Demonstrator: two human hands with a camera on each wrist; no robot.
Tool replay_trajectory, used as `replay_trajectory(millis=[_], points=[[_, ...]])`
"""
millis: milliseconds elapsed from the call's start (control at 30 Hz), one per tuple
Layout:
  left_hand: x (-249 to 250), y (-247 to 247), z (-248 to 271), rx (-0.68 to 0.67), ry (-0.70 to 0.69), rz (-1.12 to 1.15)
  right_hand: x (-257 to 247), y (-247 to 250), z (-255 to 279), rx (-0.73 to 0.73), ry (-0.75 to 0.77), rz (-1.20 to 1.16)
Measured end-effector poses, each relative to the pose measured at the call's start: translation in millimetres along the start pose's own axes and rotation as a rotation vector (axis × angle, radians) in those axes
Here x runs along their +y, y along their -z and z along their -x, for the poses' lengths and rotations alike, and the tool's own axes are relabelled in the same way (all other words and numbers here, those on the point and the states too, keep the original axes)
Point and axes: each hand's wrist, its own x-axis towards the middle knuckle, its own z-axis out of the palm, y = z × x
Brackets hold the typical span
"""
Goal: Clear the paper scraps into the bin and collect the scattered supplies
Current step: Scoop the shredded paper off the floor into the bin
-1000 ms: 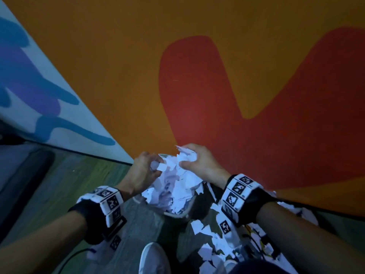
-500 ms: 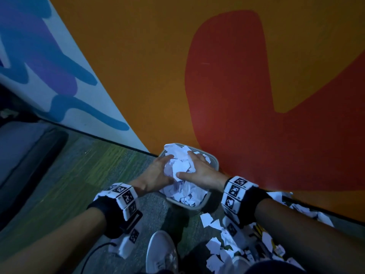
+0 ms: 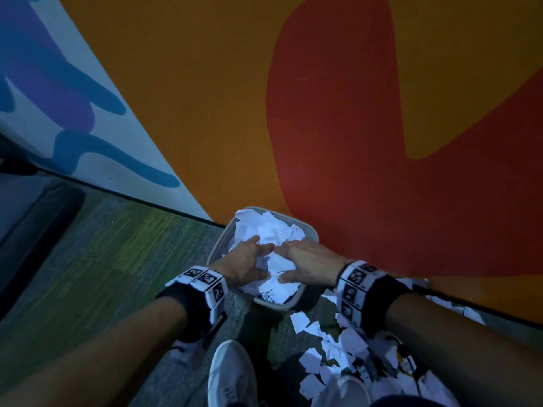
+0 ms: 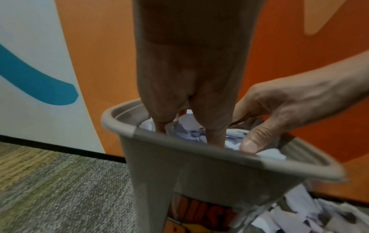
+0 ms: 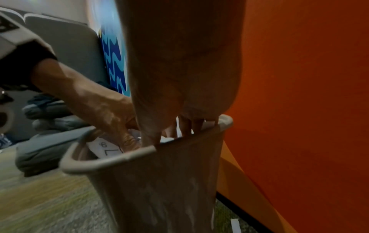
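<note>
A grey plastic bin stands on the carpet against the painted wall, heaped with white paper scraps. My left hand and right hand lie side by side on the heap and press it down with extended fingers. In the left wrist view my left hand reaches past the bin's rim into the paper, and my right hand pushes with its thumb. In the right wrist view the right hand and left hand are inside the bin.
Many more scraps lie on the carpet right of the bin, mixed with dark and yellow items I cannot make out. My white shoe is just in front of the bin. The orange and red wall rises behind; grey furniture sits left.
Both hands came down from holding a bundle of scraps above the bin to pressing it flat inside. The heap sits lower in the bin.
</note>
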Motion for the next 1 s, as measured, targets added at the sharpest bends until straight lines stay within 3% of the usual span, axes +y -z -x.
replay_trajectory(millis=[233,367,467,667,800,1000], points=[[-11,-7,-38,-0.096,0.096,-0.022,1,-10,-33,-0.069,-0.064,0.161],[-8,12,-37,-0.169,0.082,-0.060,9,0,-30,-0.053,-0.023,-0.011],[4,38,-27,-0.173,0.079,-0.106,19,8,-13,0.052,0.026,-0.192],[62,83,-5,-0.078,0.031,-0.431,40,29,57,0.289,-0.031,-0.352],[121,92,-6,-0.013,-0.155,-0.400,67,30,115,0.301,-0.119,-0.363],[226,56,1,-0.090,-0.346,-0.331,104,27,231,0.351,-0.286,-0.415]])
